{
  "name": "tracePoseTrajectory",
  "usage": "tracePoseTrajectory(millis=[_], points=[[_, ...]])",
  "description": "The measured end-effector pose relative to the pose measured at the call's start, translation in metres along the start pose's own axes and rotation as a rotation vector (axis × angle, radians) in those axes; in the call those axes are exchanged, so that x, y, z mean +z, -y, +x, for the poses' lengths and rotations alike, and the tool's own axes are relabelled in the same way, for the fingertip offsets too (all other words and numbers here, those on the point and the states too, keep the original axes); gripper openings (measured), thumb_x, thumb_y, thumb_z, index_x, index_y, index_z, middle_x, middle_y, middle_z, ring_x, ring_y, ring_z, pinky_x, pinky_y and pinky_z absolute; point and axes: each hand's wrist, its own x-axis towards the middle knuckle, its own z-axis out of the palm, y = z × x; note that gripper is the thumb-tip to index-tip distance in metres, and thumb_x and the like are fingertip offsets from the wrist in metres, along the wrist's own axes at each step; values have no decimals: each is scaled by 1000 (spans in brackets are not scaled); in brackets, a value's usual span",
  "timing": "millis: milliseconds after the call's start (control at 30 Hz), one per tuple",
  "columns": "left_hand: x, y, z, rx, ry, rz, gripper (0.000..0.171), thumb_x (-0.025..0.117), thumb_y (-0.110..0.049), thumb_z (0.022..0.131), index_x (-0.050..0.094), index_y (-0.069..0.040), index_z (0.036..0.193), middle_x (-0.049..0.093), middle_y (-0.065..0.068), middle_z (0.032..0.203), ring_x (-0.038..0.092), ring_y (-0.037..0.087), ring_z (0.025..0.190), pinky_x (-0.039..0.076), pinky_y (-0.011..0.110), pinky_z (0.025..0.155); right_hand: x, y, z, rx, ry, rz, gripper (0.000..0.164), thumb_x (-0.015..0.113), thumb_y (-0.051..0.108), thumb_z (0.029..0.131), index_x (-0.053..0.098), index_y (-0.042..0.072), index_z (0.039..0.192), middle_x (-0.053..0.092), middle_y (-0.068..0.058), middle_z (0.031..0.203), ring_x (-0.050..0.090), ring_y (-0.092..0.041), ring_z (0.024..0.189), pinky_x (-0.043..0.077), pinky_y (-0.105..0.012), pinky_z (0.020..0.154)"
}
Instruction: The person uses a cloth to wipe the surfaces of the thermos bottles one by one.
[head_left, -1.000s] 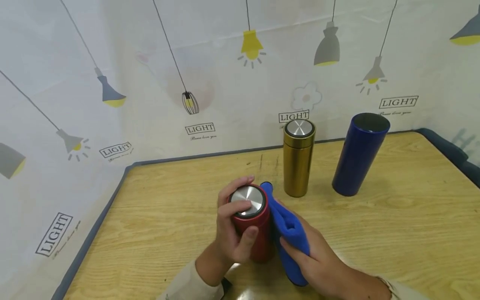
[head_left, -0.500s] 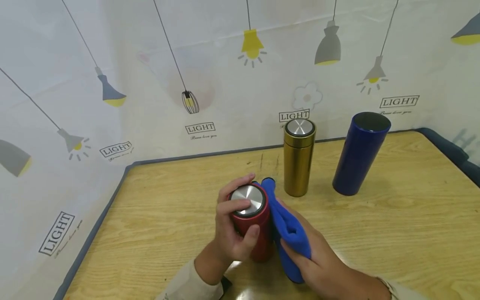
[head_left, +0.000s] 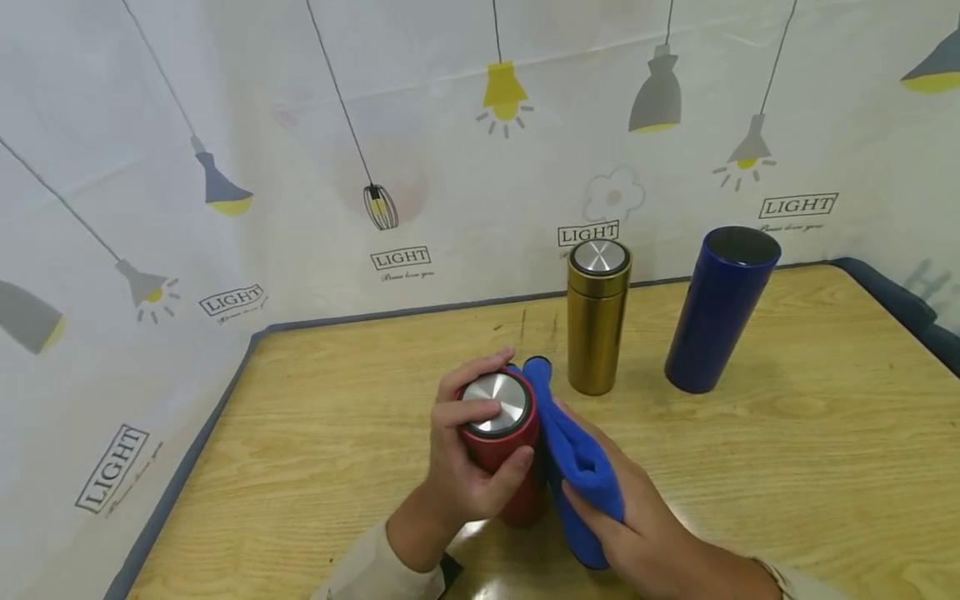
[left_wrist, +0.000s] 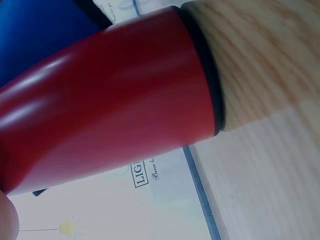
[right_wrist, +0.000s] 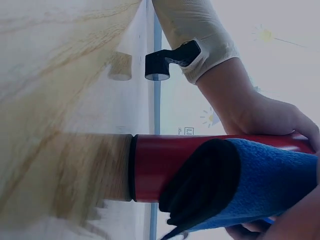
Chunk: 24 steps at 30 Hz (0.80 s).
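Observation:
A red thermos flask (head_left: 517,492) with a brushed silver lid stands upright on the table. My left hand (head_left: 468,450) grips its upper part, one finger lying across the lid and the thumb on the near side. My right hand (head_left: 637,508) holds a folded blue cloth (head_left: 577,458) against the flask's right side. A bit of the cloth shows behind the lid. In the left wrist view the red flask (left_wrist: 115,95) and its black base fill the middle. From the right wrist, the cloth (right_wrist: 275,180) covers part of the flask (right_wrist: 157,160).
Beyond my right hand, a gold thermos flask (head_left: 594,342) stands upright with its silver lid on. Farther right is a dark blue cylinder (head_left: 712,317) with a dark top. The wooden table (head_left: 322,433) meets a wall sheet (head_left: 300,275) printed with lamps.
The cloth has slid slightly farther round the back of the red flask, where a bit now shows. My left thumb has moved a little right across the flask's front.

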Motion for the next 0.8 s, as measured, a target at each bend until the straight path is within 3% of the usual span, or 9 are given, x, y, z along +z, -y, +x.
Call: tracePoseTrajectory(millis=[333,633,800], points=[[0,1,1,12,7,-7,42,63,-25,94,40,5,112,46,33,131,55,37,126,56,44,93,5,-6,2,87,36,-35,65,47,10,104,19,27,160,30,5,163,33,-13,148,25,-13,115],[0,0,2,16,5,-6,41,64,-25,94,41,4,113,46,35,129,55,39,125,55,45,94,1,-1,2,15,-6,-27,68,49,3,101,21,22,160,30,1,164,31,-11,149,24,-11,115],[2,0,-2,-5,-13,12,44,64,-25,94,40,6,114,45,34,130,54,39,124,54,43,98,3,-3,2,32,-3,-41,68,49,4,102,21,24,160,30,3,164,32,-11,148,24,-11,115]])
